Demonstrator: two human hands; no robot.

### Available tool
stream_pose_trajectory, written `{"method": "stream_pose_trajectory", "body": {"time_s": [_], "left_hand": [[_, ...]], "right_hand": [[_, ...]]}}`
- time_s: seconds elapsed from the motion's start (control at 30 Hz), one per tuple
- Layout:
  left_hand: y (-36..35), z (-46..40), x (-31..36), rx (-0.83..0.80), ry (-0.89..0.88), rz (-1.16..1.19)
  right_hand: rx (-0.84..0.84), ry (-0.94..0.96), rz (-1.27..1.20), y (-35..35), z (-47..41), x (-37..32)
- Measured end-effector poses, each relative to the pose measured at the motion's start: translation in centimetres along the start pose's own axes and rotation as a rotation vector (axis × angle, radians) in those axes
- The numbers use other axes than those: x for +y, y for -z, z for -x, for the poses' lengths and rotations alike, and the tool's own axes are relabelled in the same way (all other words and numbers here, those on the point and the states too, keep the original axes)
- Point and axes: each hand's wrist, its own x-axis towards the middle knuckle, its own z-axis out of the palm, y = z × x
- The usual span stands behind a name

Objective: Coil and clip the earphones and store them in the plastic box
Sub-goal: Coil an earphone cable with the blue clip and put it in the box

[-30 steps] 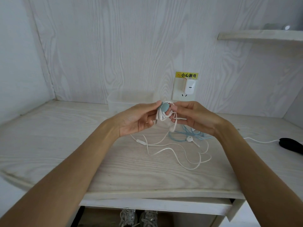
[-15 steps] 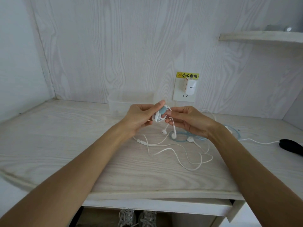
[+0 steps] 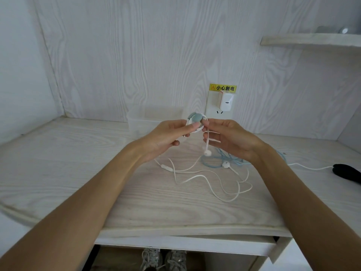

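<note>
My left hand (image 3: 168, 133) pinches a round teal cable clip (image 3: 195, 118) with white earphone cord coiled around it, held above the desk. My right hand (image 3: 228, 137) pinches the cord just right of the clip. One white earbud (image 3: 207, 152) dangles below the hands. A second set of white earphones (image 3: 207, 177) lies loose on the desk, with its earbud (image 3: 225, 164) and inline remote (image 3: 166, 167). The clear plastic box (image 3: 136, 122) stands behind my hands against the wall.
A light blue cable (image 3: 220, 161) lies coiled on the desk under my right wrist. A white cord (image 3: 308, 167) runs to a black object (image 3: 347, 173) at the right edge. A charger (image 3: 225, 102) sits in the wall socket. A shelf (image 3: 312, 40) hangs upper right.
Both hands have lifted the clip slightly and turned it, so its teal face shows on top. Only one earbud hangs below the hands now, where two hung before.
</note>
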Motion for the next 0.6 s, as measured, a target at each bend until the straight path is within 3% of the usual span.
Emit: {"method": "stream_pose_trajectory", "body": {"time_s": [0.23, 0.5, 0.6], "left_hand": [[-0.2, 0.1, -0.3, -0.058, -0.018, 0.000], [-0.2, -0.7, -0.6, 0.122, -0.060, 0.144], [0.3, -0.8, -0.6, 0.271, -0.064, 0.229]], "right_hand": [[-0.070, -0.071, -0.108, -0.3, 0.2, 0.2], [-0.106, 0.002, 0.259, -1.0, -0.2, 0.8], [-0.099, 0.034, 0.244, -1.5, -0.1, 0.8]]}}
